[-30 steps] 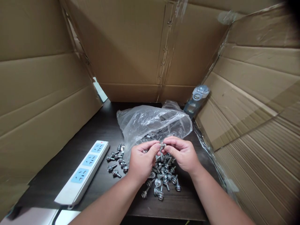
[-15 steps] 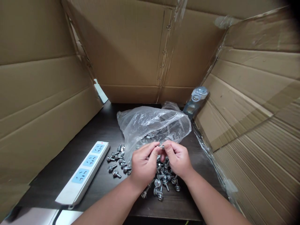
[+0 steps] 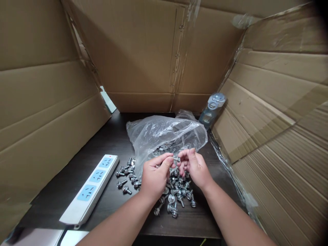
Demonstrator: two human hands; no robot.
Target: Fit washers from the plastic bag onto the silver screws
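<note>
Between thumb and fingers, my left hand [image 3: 156, 174] pinches a small metal bolt [image 3: 176, 159], its hexagonal head pointing right. My right hand [image 3: 192, 166] is just right of the bolt head, thumb raised and fingers apart, holding nothing visible. Beneath and around both hands lie many loose bolts [image 3: 171, 199] with washers on the dark table [image 3: 102, 191]; some more are spread left of my left hand [image 3: 127, 190]. Behind the hands sits a clear plastic bag [image 3: 153, 131], its opening facing me, with metal washers [image 3: 165, 147] inside.
A white power strip [image 3: 88, 188] with blue socket faces lies at the left. A transparent bottle [image 3: 211, 111] with a pale blue lid stands at the back right. Cardboard walls [image 3: 135, 51] surround the table at the left, back and right.
My right hand has let go of the bolt and opened, its thumb lifting. The bolt's head now shows, held by my left hand alone. The view has shifted slightly.
</note>
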